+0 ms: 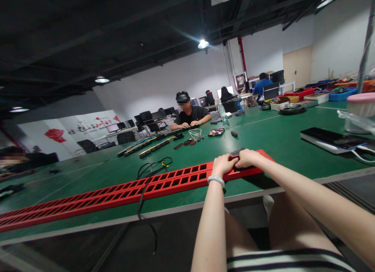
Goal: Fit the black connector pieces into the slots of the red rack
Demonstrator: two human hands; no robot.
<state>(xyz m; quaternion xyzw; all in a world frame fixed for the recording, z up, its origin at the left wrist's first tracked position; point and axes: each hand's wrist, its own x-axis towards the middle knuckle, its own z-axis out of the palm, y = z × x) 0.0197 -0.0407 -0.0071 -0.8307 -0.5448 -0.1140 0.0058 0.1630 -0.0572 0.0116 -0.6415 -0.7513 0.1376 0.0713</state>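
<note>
A long red plastic frame (265, 154) with two rows of slots lies along the front of the green table. At its right end, my left hand (224, 164) curls over the frame with its thumb bent inward. Close beside it, my right hand (247, 158) is bent down, its fingers meeting those of my left. Both hands close on a dark part (237, 151) at the frame, which my fingers mostly cover; its kind cannot be made out. A black cable (142, 195) crosses the frame further left and hangs over the table edge.
Across the table (281, 133), a person (190, 117) works with both hands. Wired black strips (158, 147), small dark parts (187, 142) and a bottle (222, 113) lie or stand between us. At right are a phone on a white block (331, 141) and a pink-lidded tub (361, 110).
</note>
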